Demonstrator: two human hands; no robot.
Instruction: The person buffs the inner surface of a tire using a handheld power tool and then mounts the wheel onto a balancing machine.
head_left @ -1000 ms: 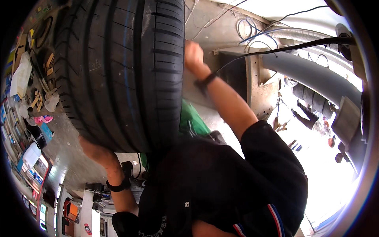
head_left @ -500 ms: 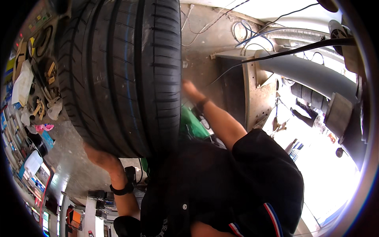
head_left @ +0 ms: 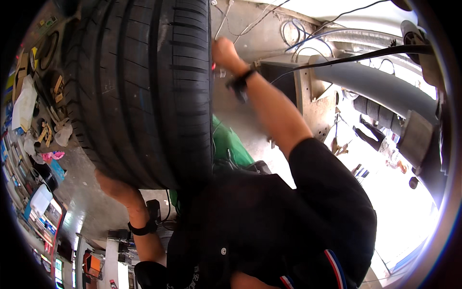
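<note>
A large black tire (head_left: pixel 139 91) stands upright before me, its grooved tread filling the upper left of the view. My left hand (head_left: pixel 118 189) is against its lower left edge, and the fingers are out of sight behind the rubber. Along the tire's right side, my right hand (head_left: pixel 226 54) is raised with the fingers curled closed. A small red bit shows just below that fist at the tire's edge; what the hand holds, if anything, I cannot make out. Dark bands circle both wrists. The tire's side faces are hidden from this angle.
Right of the tire is a metal machine cabinet (head_left: pixel 317 106) with a thick grey cylinder (head_left: pixel 375 86). A black cable (head_left: pixel 356 60) crosses over it. Green material (head_left: pixel 231 144) lies by my body. Shelves with boxes and tools line the left; a person (head_left: pixel 390 149) is far right.
My right hand has moved up along the tire's right side and is now closed. The tire has shifted slightly left in view, and its blue tread line is fainter. My left hand stays low.
</note>
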